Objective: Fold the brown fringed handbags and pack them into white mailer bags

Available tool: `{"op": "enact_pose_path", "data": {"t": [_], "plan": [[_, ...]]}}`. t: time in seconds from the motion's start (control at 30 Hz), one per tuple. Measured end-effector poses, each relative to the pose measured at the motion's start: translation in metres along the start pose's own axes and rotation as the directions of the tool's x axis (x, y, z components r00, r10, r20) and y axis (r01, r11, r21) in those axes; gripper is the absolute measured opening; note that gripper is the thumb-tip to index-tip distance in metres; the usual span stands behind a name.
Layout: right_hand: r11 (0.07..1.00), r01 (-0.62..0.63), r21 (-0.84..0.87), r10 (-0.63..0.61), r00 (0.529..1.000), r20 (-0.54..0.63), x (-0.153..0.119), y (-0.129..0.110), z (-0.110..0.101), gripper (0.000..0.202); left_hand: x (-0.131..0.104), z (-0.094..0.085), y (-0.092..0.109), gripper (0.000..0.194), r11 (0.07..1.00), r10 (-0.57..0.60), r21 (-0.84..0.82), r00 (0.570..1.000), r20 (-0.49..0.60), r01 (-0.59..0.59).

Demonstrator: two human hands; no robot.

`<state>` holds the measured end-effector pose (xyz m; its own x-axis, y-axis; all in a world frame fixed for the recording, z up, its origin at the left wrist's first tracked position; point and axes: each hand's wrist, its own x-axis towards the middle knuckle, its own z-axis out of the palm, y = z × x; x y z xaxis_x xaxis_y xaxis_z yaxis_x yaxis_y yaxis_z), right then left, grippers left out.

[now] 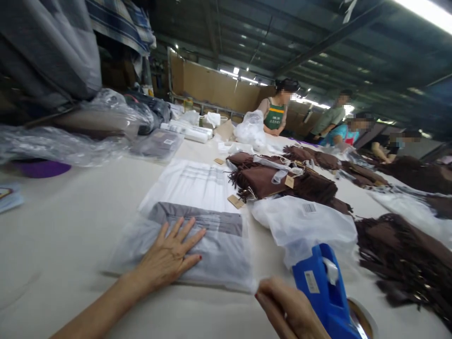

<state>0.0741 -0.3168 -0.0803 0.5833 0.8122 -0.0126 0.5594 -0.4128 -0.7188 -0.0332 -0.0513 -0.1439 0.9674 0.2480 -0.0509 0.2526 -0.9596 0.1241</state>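
My left hand (173,254) lies flat with fingers spread on a clear plastic bag (226,268). Inside the bag is a folded grey cloth (212,223), with a white sheet or bag (187,183) reaching out beyond it. By the bag's near right corner, my right hand (287,306) is closed, fingers curled and blurred. Whatever its fingertips pinch, if anything, is too unclear to name. Right beside that hand stands a blue tape dispenser (319,282) with a roll of tape (362,315).
Brown fringed bundles (264,181) with tags cover the table's right side, near a frosted plastic bag (310,221). A packed grey item (157,143), white rolls (187,132) and crumpled clear plastic (70,141) lie to the left. Several co-workers, one in a green apron (274,115), are beyond.
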Motion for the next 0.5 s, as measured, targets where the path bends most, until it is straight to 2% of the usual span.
{"op": "enact_pose_path", "data": {"t": [0.03, 0.1, 0.2, 0.27, 0.37, 0.43, 0.5], "plan": [[0.994, 0.086, -0.064, -0.078, 0.990, 0.117, 0.024, -0.007, -0.005, 0.020, -0.001, 0.002, -0.001, 0.053, 1.000, 0.007, -0.017, 1.000, -0.009, -0.007], [0.969, 0.196, -0.153, -0.150, 0.951, 0.271, 0.071, -0.015, -0.011, 0.021, -0.001, 0.005, -0.002, 0.054, 0.999, 0.021, -0.049, 0.999, -0.040, -0.023], [0.944, 0.238, -0.229, -0.145, 0.922, 0.359, 0.126, -0.011, -0.008, 0.020, -0.001, 0.009, -0.004, 0.056, 0.997, 0.031, -0.072, 0.994, -0.103, -0.039], [0.947, 0.215, -0.238, -0.112, 0.918, 0.381, 0.149, -0.004, -0.001, 0.021, 0.000, 0.012, -0.005, 0.056, 0.995, 0.042, -0.082, 0.991, -0.128, -0.053], [0.967, 0.131, -0.218, -0.037, 0.920, 0.391, 0.168, 0.010, 0.009, 0.017, -0.001, 0.016, -0.006, 0.057, 0.992, 0.063, -0.101, 0.986, -0.156, -0.079], [0.976, 0.050, -0.211, 0.031, 0.931, 0.363, 0.175, 0.022, 0.011, 0.018, -0.001, 0.017, -0.006, 0.058, 0.991, 0.064, -0.109, 0.984, -0.164, -0.082], [0.976, -0.023, -0.218, 0.087, 0.954, 0.287, 0.179, 0.034, 0.009, 0.024, -0.001, 0.016, -0.006, 0.058, 0.991, 0.054, -0.111, 0.988, -0.146, -0.071]]}}
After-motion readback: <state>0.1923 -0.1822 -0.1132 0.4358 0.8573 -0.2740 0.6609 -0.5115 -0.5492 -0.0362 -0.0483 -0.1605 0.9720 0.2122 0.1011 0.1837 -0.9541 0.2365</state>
